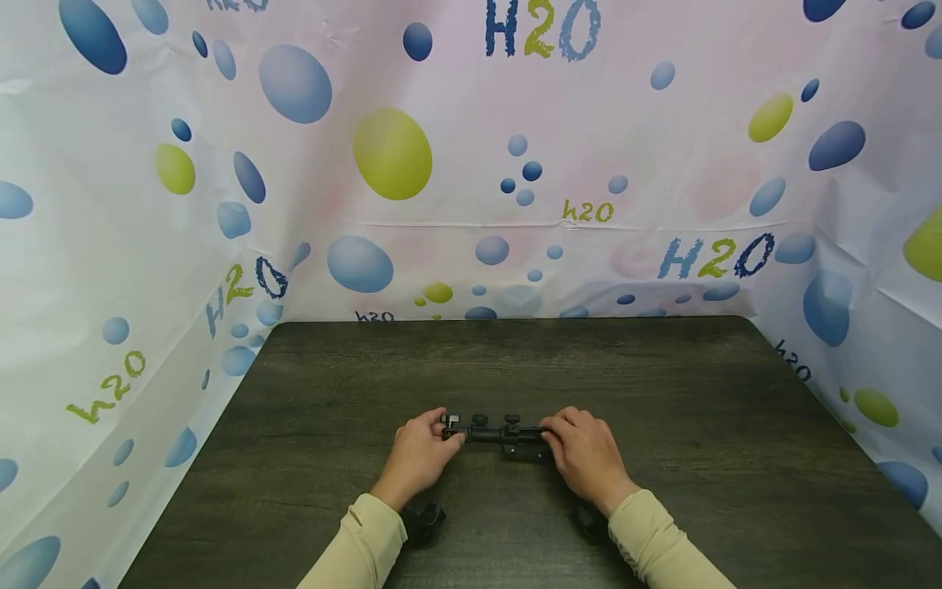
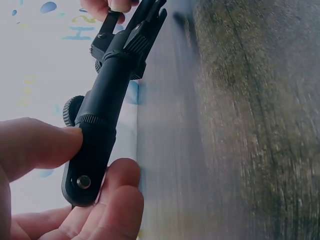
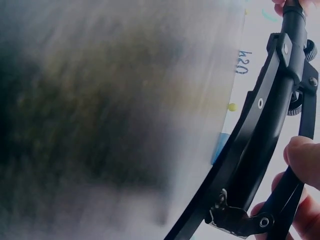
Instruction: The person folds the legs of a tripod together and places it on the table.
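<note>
A small black tripod (image 1: 491, 434) is held level between my two hands, above the dark table. My left hand (image 1: 414, 460) pinches its head end between thumb and fingers. In the left wrist view, the tripod's centre tube (image 2: 107, 87) has a ribbed ring and a side knob (image 2: 73, 110). At the other end, my right hand (image 1: 591, 460) grips one flat leg. The right wrist view shows that leg (image 3: 307, 119) angled a little away from the tube, with thumb and fingers around it. Another leg (image 3: 245, 117) runs along the tube's other side.
The dark wood-grain table (image 1: 508, 360) spreads under both hands. A white sheet (image 1: 471, 106) printed with blue and green dots and H2O lettering rises behind it and at both sides. Dark devices (image 1: 423, 523) sit under the wrists.
</note>
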A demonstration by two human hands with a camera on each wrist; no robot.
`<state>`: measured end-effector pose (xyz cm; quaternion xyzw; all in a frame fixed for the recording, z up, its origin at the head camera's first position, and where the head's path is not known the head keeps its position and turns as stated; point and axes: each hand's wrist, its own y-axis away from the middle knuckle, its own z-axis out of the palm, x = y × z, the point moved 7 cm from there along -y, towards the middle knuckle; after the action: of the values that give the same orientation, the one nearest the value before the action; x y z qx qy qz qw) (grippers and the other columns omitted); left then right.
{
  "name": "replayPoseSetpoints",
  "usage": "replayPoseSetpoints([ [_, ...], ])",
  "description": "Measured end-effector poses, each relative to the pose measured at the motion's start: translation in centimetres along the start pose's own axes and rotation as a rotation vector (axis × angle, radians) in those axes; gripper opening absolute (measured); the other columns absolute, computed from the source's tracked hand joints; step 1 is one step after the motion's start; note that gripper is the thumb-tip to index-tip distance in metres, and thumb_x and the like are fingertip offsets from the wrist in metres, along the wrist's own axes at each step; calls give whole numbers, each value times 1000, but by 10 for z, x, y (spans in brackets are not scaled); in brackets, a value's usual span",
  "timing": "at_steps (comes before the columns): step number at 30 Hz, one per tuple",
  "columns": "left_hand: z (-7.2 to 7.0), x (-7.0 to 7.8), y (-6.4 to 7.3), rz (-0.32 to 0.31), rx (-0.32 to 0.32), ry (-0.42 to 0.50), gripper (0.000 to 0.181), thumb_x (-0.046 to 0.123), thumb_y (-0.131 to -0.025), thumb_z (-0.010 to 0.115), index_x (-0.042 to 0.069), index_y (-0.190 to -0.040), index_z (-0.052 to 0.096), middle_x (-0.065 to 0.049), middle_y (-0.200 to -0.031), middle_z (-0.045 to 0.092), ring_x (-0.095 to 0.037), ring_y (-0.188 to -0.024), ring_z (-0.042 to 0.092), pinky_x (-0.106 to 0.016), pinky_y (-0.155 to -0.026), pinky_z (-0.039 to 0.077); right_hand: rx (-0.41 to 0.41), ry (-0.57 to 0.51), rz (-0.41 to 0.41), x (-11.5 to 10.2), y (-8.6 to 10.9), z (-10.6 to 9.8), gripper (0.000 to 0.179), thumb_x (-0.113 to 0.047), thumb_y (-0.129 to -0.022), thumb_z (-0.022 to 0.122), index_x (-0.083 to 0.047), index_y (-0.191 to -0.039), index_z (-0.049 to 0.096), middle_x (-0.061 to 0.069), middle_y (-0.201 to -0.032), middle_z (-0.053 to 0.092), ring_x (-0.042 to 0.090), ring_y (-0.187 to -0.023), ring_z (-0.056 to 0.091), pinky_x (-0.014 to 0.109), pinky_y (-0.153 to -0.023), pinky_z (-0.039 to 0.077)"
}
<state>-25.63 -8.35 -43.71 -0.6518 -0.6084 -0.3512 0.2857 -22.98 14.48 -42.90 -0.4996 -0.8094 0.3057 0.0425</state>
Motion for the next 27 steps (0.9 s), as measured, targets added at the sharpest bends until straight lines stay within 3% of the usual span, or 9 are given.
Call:
replayPoseSetpoints([
  [17, 2, -5, -2, -6, -8, -70, 58, 18, -89, 76, -11, -135, 55, -14, -104, 72, -19, -85, 67, -43, -75, 54, -26, 3, 14, 1, 1, 5, 12, -7, -85, 80, -12, -95, 75, 1, -89, 63, 23, -78, 61, 45, -66, 49],
  [27, 3, -8, -1, -27, -21, -62, 58, 17, -89, 76, -12, -135, 55, -18, -109, 71, -24, -93, 68, -44, -79, 55, -48, 4, 26, 0, 0, 6, 11, -8, -86, 79, -12, -95, 75, 2, -89, 63, 24, -79, 61, 46, -67, 50],
])
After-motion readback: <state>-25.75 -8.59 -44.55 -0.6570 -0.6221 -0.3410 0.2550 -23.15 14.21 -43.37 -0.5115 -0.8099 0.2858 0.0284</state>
